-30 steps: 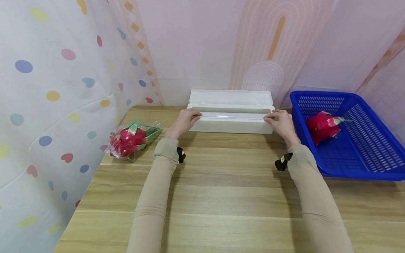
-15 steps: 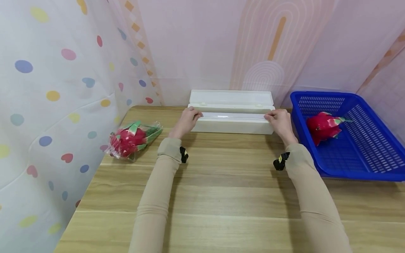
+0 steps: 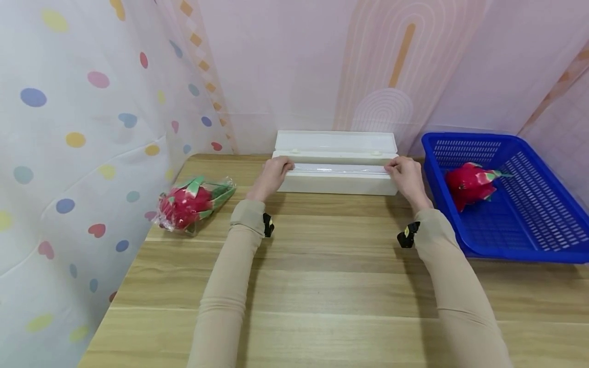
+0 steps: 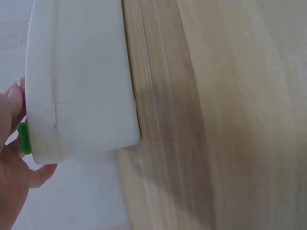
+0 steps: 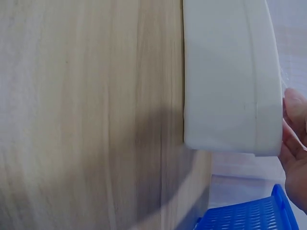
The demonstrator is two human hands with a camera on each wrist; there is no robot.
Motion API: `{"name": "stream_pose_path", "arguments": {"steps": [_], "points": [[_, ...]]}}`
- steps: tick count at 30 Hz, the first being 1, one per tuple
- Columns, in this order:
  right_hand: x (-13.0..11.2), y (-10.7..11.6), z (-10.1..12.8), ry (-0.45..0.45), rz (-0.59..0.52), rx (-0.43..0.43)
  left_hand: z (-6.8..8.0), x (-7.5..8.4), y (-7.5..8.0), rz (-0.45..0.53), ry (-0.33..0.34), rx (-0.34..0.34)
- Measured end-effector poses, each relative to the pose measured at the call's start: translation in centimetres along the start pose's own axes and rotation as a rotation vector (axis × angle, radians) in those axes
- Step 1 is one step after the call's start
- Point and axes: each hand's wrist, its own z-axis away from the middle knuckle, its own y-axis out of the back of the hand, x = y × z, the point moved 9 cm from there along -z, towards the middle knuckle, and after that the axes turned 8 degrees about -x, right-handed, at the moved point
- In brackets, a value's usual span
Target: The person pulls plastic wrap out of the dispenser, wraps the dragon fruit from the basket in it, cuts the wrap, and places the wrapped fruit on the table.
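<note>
A long white cling film dispenser box [image 3: 338,185] stands at the back of the table with its lid [image 3: 336,141] raised. Clear, shiny cling film [image 3: 340,168] spans the top of its front edge. At the left end my left hand [image 3: 271,177] pinches the film between thumb and fingers. My right hand [image 3: 407,178] pinches it the same way at the right end. In the left wrist view a small green part [image 4: 24,138] shows beside the box's end, near the left fingers. The box wall partly hides the fingertips in both wrist views.
Left on the wooden table [image 3: 331,286] lies a red dragon fruit [image 3: 186,204] wrapped in clear film. A blue plastic basket [image 3: 520,253] stands close to the right hand and holds another dragon fruit [image 3: 469,184]. Patterned curtains hang behind and to the left.
Both hands have shifted slightly inward along the box's front edge. Wrinkled, glinting film now shows more clearly between them. The box, basket and dragon fruits stay where they were.
</note>
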Motion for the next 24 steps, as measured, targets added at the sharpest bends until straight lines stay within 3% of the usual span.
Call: {"name": "stream_pose_path", "arguments": {"steps": [7,18,24], "points": [[-0.9,-0.2,-0.2,0.037,-0.014,-0.001,-0.3,0.7,1.0,-0.029,-0.016,0.081],[-1.1,0.0,-0.2,0.044,-0.088,0.004,-0.1,1.3,1.7,0.076,-0.061,0.099],[-1.1,0.1,-0.3,0.066,-0.154,-0.026,0.0,1.0,1.8,0.153,-0.082,0.054]]}}
